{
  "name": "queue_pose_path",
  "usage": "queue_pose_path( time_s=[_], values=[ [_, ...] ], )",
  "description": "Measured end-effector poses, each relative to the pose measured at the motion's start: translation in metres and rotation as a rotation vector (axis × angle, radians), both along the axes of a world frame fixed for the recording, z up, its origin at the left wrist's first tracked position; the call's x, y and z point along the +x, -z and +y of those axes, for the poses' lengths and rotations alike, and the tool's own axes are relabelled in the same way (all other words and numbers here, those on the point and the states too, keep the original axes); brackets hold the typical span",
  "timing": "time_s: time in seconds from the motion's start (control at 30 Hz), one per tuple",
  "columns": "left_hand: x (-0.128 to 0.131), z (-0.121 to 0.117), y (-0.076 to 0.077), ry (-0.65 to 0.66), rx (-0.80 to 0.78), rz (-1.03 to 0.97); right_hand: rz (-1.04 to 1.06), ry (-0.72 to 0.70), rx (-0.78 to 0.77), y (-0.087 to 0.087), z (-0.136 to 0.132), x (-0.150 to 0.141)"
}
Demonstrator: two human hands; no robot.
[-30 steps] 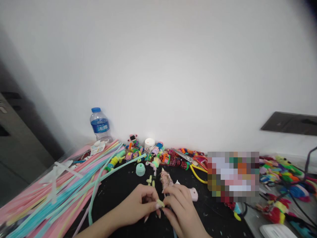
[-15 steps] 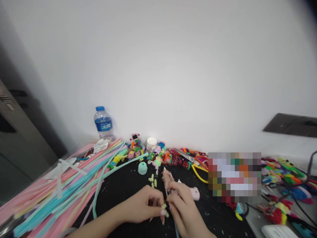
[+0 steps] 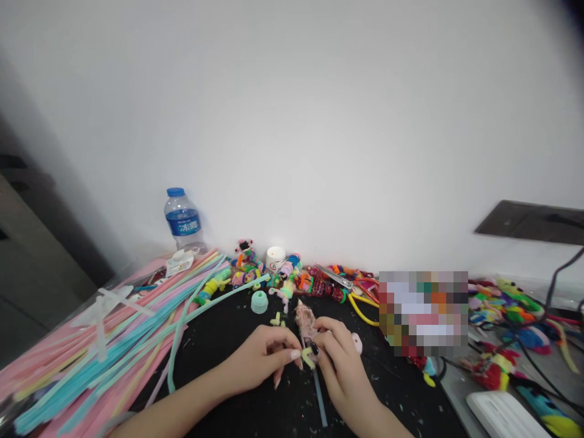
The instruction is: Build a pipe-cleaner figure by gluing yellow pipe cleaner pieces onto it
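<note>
Between my hands is a short, forked pale yellow pipe cleaner piece (image 3: 309, 359) with a small black bit (image 3: 314, 348) at its upper end. My left hand (image 3: 269, 360) pinches its left side between thumb and finger. My right hand (image 3: 341, 365) has its fingertips closed at the black end. Under the right fingers lies what looks like a glue gun (image 3: 305, 320), its tip crusted and pinkish-brown and its body mostly covered. A translucent bluish stick (image 3: 320, 398) runs toward me from beneath the hands. Another pale yellow fuzzy piece (image 3: 277, 319) lies beyond the left hand.
Pastel pipe cleaners (image 3: 132, 328) fill the left side, near a water bottle (image 3: 183, 222). A mint fuzzy coil (image 3: 260, 302), paper cup (image 3: 275, 258), scissors (image 3: 335, 277) and several colourful fuzzy figures line the back. At right are a white device (image 3: 506, 413) and cables.
The yellow piece has been raised and turned, so its fork and black end show more plainly. The bluish stick is more exposed. The whole view has shifted slightly.
</note>
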State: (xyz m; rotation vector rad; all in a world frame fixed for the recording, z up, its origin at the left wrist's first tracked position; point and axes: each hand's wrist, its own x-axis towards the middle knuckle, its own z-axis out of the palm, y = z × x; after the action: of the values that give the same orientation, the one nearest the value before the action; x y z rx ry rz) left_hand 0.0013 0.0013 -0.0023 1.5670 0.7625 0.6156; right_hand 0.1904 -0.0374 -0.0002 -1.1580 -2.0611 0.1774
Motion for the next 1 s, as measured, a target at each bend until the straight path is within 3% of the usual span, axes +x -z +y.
queue_pose_path(
  time_s=[0.63,0.77,0.9,1.0],
  values=[
    [0.001,-0.004,-0.005,0.012,0.033,0.054,-0.032,-0.035,-0.098,-0.005,-0.003,0.001],
    [-0.001,-0.001,-0.007,-0.159,0.089,0.023,-0.036,0.055,-0.088,-0.008,0.001,0.01],
    [-0.005,0.008,-0.006,-0.402,0.13,-0.001,-0.2,0.166,-0.125,-0.011,0.008,0.014],
    [-0.008,0.014,-0.004,-0.496,0.118,0.0,-0.304,0.202,-0.171,-0.012,0.009,0.013]
  ],
)
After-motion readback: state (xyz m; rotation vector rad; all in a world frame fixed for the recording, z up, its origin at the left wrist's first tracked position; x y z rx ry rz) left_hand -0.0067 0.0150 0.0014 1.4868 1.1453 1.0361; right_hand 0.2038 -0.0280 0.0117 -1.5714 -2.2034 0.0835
